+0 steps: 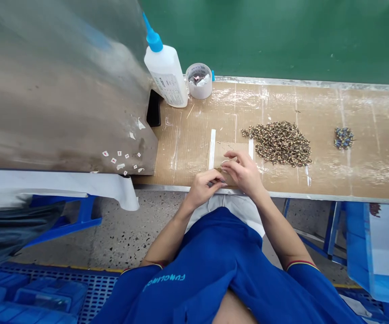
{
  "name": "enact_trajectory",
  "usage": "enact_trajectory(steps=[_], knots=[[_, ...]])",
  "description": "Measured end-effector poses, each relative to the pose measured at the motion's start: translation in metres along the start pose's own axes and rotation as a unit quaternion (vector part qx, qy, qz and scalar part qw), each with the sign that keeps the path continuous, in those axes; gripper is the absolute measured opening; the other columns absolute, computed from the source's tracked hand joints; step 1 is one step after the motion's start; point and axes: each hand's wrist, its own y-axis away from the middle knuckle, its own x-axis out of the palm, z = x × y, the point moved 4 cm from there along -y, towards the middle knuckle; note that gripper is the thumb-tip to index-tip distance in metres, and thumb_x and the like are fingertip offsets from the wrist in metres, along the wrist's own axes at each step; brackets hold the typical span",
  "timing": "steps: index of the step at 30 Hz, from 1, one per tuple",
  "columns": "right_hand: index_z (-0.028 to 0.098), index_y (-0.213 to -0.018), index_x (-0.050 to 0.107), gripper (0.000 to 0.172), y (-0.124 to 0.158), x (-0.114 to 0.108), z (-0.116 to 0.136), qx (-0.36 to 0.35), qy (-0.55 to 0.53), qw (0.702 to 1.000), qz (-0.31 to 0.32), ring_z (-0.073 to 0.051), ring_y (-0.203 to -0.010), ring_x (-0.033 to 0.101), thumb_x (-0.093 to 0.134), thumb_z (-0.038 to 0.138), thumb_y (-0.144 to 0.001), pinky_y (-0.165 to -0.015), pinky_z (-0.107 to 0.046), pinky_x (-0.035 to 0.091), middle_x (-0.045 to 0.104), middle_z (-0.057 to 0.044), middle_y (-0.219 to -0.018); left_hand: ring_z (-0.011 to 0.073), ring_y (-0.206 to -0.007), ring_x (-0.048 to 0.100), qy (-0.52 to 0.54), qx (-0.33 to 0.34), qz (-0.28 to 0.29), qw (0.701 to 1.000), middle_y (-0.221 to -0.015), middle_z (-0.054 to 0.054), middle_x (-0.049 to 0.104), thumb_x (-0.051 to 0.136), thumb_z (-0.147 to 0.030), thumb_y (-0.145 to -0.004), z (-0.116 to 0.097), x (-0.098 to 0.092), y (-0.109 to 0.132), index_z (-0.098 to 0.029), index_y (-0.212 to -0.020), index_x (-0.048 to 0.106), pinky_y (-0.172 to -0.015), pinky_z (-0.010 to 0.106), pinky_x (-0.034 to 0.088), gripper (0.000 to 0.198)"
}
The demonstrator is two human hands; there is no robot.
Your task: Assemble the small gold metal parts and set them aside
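My left hand (205, 188) is closed at the table's front edge, with a small dark bit showing between its fingers, too small to name. Just right of it, my right hand (245, 172) has its fingers curled together over a small cardboard piece (231, 147); whatever they pinch is hidden. White strips (212, 141) run along both sides of that piece. Beyond my right hand lies a large heap of small brass-and-dark metal parts (284, 143). Further right sits a smaller cluster of similar parts with blue on them (343, 138).
A white bottle with a blue nozzle (169, 78) and a tape roll holding scraps (199, 83) stand at the back left. A dark object (154, 108) lies beside a metal panel (62, 99). Blue bins (359, 243) are below right. A green surface (282, 40) lies behind.
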Motion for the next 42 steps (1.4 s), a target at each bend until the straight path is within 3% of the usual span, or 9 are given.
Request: enact_trajectory(steps=[4, 8, 15, 19, 42], knots=[[0.026, -0.085, 0.072, 0.018, -0.001, -0.01, -0.005, 0.006, 0.026, 0.999, 0.019, -0.021, -0.092, 0.061, 0.059, 0.021, -0.097, -0.077, -0.036, 0.053, 0.068, -0.007, -0.105, 0.0115, -0.064, 0.062, -0.003, -0.019, 0.0, 1.0, -0.074, 0.002, 0.068, 0.068, -0.037, -0.092, 0.0, 0.001, -0.001, -0.017, -0.079, 0.068, -0.06, 0.021, 0.051, 0.024], [0.026, -0.085, 0.072, 0.017, 0.001, -0.013, -0.009, 0.045, -0.036, 0.998, 0.035, -0.021, -0.094, 0.063, 0.061, 0.022, -0.095, -0.082, -0.038, 0.054, 0.067, -0.005, -0.1, 0.0106, -0.061, 0.06, 0.007, -0.037, -0.005, 0.999, -0.073, 0.002, 0.069, 0.068, -0.038, -0.091, 0.004, 0.002, 0.0, -0.016, -0.079, 0.068, -0.058, 0.021, 0.048, 0.025], [0.023, -0.085, 0.071, 0.02, 0.017, -0.018, -0.01, 0.208, -0.173, 0.959, -0.083, -0.02, -0.085, 0.069, 0.062, 0.037, -0.095, -0.074, -0.034, 0.057, 0.072, -0.005, -0.088, 0.0087, -0.052, 0.054, -0.005, -0.08, 0.002, 0.997, -0.068, 0.001, 0.068, 0.07, -0.035, -0.09, 0.009, 0.004, 0.001, -0.015, -0.079, 0.069, -0.051, 0.019, 0.042, 0.023], [0.023, -0.088, 0.072, 0.028, 0.035, -0.019, -0.001, 0.272, -0.215, 0.934, -0.086, -0.019, -0.072, 0.07, 0.064, 0.048, -0.093, -0.066, -0.032, 0.057, 0.075, -0.005, -0.081, 0.0087, -0.053, 0.054, -0.016, -0.084, 0.003, 0.996, -0.069, 0.001, 0.069, 0.069, -0.036, -0.091, 0.007, 0.005, 0.001, -0.015, -0.079, 0.07, -0.051, 0.019, 0.041, 0.023], [0.024, -0.086, 0.075, 0.014, 0.042, -0.007, 0.006, 0.245, -0.197, 0.946, -0.077, -0.021, -0.077, 0.073, 0.066, 0.033, -0.091, -0.071, -0.033, 0.059, 0.078, -0.004, -0.083, 0.0085, -0.053, 0.055, -0.018, -0.053, 0.007, 0.998, -0.068, 0.0, 0.067, 0.067, -0.033, -0.092, 0.008, 0.005, 0.001, -0.015, -0.079, 0.068, -0.051, 0.019, 0.042, 0.022]])
